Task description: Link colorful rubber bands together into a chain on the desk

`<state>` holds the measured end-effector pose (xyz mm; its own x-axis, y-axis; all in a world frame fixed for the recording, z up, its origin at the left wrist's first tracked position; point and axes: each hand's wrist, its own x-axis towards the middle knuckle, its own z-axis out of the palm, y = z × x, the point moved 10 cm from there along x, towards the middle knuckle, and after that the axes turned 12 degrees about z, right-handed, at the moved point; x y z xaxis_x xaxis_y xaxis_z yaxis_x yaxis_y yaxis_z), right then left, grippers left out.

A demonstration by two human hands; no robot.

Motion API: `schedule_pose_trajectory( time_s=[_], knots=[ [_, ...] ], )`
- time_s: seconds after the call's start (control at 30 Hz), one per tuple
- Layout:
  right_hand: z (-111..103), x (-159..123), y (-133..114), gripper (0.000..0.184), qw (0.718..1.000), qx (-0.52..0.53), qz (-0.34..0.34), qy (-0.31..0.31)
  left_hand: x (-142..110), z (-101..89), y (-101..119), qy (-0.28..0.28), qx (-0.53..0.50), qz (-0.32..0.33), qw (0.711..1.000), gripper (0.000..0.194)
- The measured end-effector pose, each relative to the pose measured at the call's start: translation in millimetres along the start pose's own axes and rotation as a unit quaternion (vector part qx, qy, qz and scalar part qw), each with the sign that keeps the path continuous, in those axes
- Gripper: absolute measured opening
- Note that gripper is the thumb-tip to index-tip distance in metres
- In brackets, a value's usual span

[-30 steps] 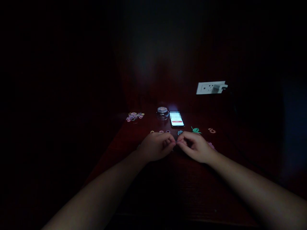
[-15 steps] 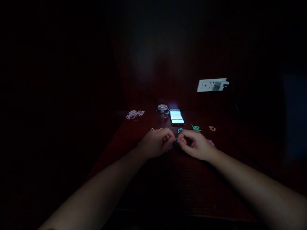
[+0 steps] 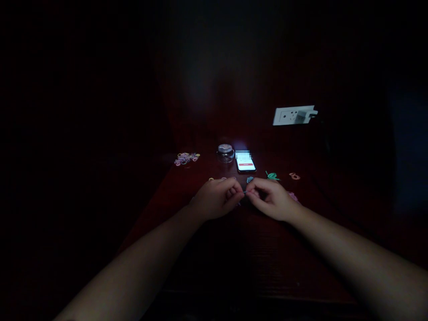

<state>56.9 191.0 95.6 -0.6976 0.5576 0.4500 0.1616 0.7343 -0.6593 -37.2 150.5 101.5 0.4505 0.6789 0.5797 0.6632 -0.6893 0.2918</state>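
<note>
Between my two hands a small bluish hair tie [image 3: 244, 192] spans the narrow gap from fingertips to fingertips. My left hand [image 3: 217, 199] pinches one end, thumb against forefinger. Its other end is in the pinch of my right hand [image 3: 272, 199]. Just past the hands lie a blue hair tie bundle [image 3: 250, 179], a green bundle [image 3: 272, 176] and an orange one [image 3: 294, 176]. A pink bunch [image 3: 293, 196] shows partly behind my right wrist. Several more small rings are half hidden behind my left hand.
On the dark red table [image 3: 254, 249], a loose pile of pastel hair ties [image 3: 186, 158] lies at the far left. A lidded clear jar [image 3: 225, 153] stands beside a lit phone [image 3: 245, 162]. A wall socket [image 3: 294, 115] holds a plug. The surroundings are very dark.
The fingertips have drawn slightly apart, and the bluish hair tie shows between them. The whole view has shifted a little, with things appearing higher. Both hands keep their pinch.
</note>
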Motion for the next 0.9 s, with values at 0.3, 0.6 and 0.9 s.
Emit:
schedule_pose_trajectory(
  time_s=[0.3,0.6,0.9],
  knots=[
    [-0.5,0.8,0.5,0.008,1.000,0.000,0.013,0.001,-0.6,3.0,0.4,-0.002,-0.015,0.016,1.000,0.009],
    [4.1,1.5,1.5,0.005,1.000,0.000,0.017,-0.026,-0.4,0.3,0.1,0.000,-0.001,0.003,1.000,0.010],
    [1.3,1.1,-2.1,0.007,1.000,0.002,0.012,-0.016,-0.1,3.3,-2.1,-0.008,-0.017,-0.005,1.000,0.012]
  ],
)
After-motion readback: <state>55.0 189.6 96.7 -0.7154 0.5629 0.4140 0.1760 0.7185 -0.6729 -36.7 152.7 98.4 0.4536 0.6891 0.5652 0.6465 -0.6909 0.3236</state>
